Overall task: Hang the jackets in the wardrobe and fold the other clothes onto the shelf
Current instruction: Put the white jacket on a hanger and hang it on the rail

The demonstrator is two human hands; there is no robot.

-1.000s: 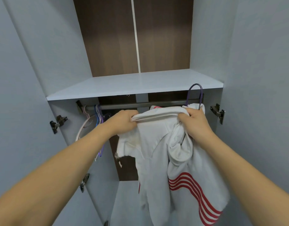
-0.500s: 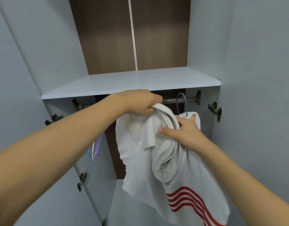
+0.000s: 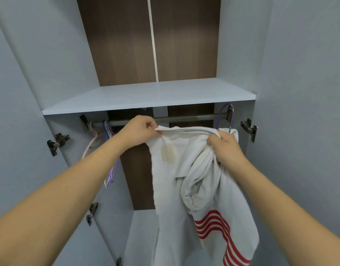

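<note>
Here the white jacket (image 3: 192, 169) with red stripes hung in front of the wardrobe's lower opening, its top edge stretched level just below the rail (image 3: 184, 119). The left hand (image 3: 140, 131) pinched the left end of that edge between thumb and curled fingers, and the right hand (image 3: 225, 145) gripped a bunched fistful of cloth at the right end. Just above the right hand a purple hanger (image 3: 225, 116) hooked over the rail's right end, its shank dropping into the cloth; whether the fingers also held it could not be told. The rest of the jacket sagged in folds toward the near right, the stripes low by the right forearm.

At the far left of the rail a cluster of spare hangers (image 3: 107, 150), pink, blue, white and purple, hung close to the left wall. Between them and the jacket the rail ran bare behind the left hand. The pale shelf (image 3: 146, 96) sat directly above the rail, its front edge close over both hands. Door hinges (image 3: 57, 143) stood out on both side walls
</note>
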